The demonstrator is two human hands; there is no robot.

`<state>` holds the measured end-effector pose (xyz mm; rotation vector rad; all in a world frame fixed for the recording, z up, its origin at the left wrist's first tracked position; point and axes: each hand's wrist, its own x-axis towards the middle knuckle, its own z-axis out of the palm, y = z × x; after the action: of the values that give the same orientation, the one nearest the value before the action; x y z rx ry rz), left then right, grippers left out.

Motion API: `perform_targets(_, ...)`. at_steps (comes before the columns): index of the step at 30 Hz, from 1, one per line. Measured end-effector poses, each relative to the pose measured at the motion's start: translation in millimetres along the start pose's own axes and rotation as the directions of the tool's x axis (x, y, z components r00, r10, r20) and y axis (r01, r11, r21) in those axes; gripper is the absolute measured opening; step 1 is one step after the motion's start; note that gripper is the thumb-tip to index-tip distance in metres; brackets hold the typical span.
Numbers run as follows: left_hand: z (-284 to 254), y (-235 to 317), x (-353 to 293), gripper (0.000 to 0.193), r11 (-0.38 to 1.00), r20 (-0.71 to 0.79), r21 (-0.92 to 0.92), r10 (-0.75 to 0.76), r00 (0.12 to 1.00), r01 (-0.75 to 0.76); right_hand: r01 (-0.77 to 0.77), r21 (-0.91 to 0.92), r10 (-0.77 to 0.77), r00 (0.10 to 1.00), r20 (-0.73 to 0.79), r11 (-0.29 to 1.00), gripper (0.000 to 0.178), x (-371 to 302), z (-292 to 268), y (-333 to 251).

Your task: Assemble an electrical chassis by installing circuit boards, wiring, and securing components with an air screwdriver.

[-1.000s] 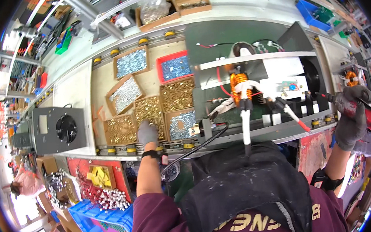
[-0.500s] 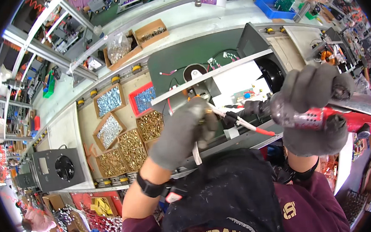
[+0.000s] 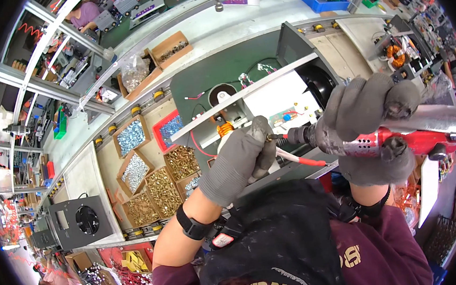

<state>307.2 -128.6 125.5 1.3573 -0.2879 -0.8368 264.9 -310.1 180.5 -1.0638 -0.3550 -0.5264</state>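
In my right hand, gloved in grey, is a red and silver power screwdriver, held level with its black chuck and bit pointing left. My left hand, in a grey glove too, is closed in a pinch at the tip of the bit. What those fingers hold, if anything, is hidden. Below both hands lies an open dark grey metal housing with a white panel, a small circuit board and a copper coil. A white cable with a red sleeve runs out beneath the chuck.
Cardboard boxes of brass screws and silver fasteners stand to the left, beside a red tray of bluish ones. Farther left is a grey housing with a fan. A blue bin sits at the back.
My left fingers have come up to the bit's tip, from which they stood apart. The screwdriver has shifted slightly left in my right hand. The whole view has turned a little.
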Motion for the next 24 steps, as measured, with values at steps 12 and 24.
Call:
perform_targets(12,42,-15,47,0.029,-0.023,0.452,0.891,0.118,0.884,-0.453,0.099,-0.073,-0.108,0.985,-0.134,0.992,0.038,12,-67,-48)
perform_targets(24,-94,17,63,0.022,0.808,-0.869,-0.339,-0.072,0.490,-0.482,0.074,0.098,-0.061,0.989,-0.132,0.992,0.035,26,-101,-25)
